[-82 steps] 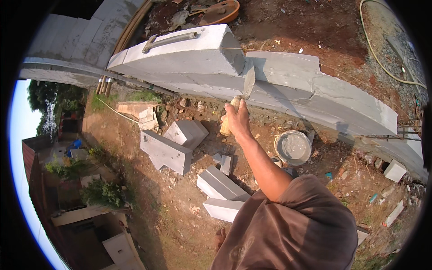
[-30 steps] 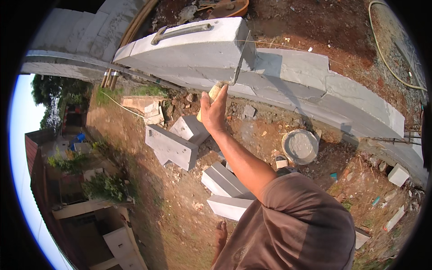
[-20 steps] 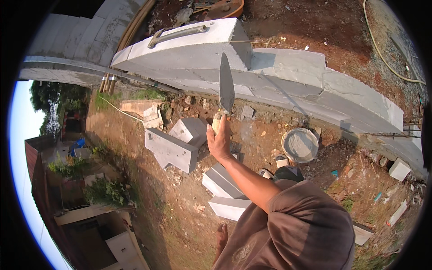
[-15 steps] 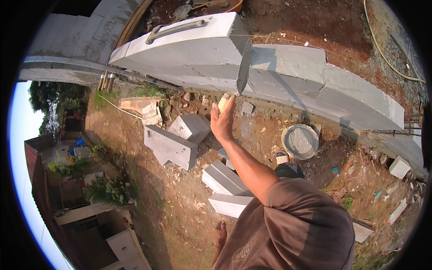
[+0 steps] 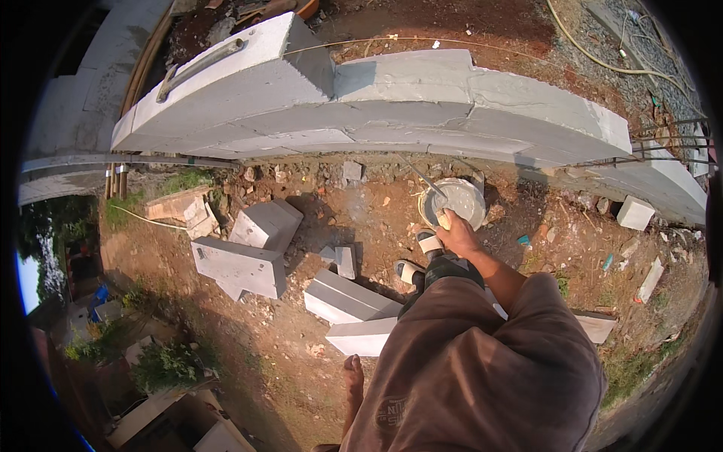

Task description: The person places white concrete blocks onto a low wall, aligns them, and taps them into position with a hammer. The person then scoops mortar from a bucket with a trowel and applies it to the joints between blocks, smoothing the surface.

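My right hand [image 5: 459, 233] grips the wooden handle [image 5: 444, 219] of a trowel just over a round bucket [image 5: 471, 203] of grey wet mix. The trowel's blade [image 5: 431, 184] appears edge-on, angled toward the wall. Down at my side, my left hand [image 5: 353, 368] hangs empty, fingers loosely bent. Beyond the bucket runs a low wall [image 5: 376, 113] of pale grey blocks, a taller block at its left with a long bar-like tool [image 5: 207, 60] on top. A taut string [image 5: 422, 40] stretches along it.
Loose grey blocks [image 5: 237, 267] and more blocks [image 5: 361, 335] lie on the dirt around my sandalled feet [image 5: 429, 241]. A hose [image 5: 640, 71] lies beyond the wall, steel bars [image 5: 663, 143] project at its right, and plants [image 5: 169, 361] grow by a building at lower left.
My right hand and trowel have moved from the taller block at the wall down and rightward to the bucket. The view has shifted, bringing my feet further into sight.
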### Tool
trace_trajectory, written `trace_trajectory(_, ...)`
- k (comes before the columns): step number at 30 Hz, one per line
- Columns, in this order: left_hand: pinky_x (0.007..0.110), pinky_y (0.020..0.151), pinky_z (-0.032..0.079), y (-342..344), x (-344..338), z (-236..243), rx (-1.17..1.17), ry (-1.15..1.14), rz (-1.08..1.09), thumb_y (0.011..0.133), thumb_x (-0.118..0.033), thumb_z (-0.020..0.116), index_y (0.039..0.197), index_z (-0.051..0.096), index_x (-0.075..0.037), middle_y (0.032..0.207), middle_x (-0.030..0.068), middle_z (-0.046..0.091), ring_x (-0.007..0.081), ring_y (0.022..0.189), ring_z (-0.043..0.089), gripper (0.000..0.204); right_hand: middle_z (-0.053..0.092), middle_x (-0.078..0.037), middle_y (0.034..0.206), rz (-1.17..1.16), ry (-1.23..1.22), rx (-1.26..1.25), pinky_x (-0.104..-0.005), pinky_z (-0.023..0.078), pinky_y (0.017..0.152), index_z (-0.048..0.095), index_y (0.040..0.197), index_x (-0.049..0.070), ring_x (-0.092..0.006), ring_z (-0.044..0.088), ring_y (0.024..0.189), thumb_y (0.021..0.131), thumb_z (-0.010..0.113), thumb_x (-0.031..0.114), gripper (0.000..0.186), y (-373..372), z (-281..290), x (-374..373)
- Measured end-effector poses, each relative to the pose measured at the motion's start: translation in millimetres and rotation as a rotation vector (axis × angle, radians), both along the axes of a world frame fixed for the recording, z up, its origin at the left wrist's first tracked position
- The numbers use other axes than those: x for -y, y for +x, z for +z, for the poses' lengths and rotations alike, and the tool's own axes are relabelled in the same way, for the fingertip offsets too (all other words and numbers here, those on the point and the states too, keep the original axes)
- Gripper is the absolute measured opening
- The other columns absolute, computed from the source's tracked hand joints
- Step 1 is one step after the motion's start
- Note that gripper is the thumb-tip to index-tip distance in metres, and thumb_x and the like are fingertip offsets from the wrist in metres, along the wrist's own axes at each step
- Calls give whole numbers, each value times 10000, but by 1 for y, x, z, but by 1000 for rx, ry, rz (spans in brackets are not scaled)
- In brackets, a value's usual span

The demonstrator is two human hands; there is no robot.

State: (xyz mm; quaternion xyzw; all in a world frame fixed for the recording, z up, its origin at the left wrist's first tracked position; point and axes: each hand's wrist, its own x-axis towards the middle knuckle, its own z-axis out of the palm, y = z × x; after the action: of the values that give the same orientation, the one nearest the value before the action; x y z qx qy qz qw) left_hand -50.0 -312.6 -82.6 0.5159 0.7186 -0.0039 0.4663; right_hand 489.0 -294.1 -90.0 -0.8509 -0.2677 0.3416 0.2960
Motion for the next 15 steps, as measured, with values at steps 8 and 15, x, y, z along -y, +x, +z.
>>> trace_trajectory(8,349,680,487,50,-49,-21,42,20,-213,935,-318,513,1090,558,64,862,149,604,222,751,575,414,605,-273,1045,-111,-392,-136,-435,466,853,580,1079,-36,-396,578,1014,752,616,352,509,40,-35,103)
trace_trajectory(15,390,825,458,66,-83,-42,94,147,-321,944,-275,489,1039,580,66,938,197,613,294,889,583,365,628,-269,936,-50,-486,-63,-454,498,775,616,980,-29,-413,609,912,764,614,437,513,34,-94,136)
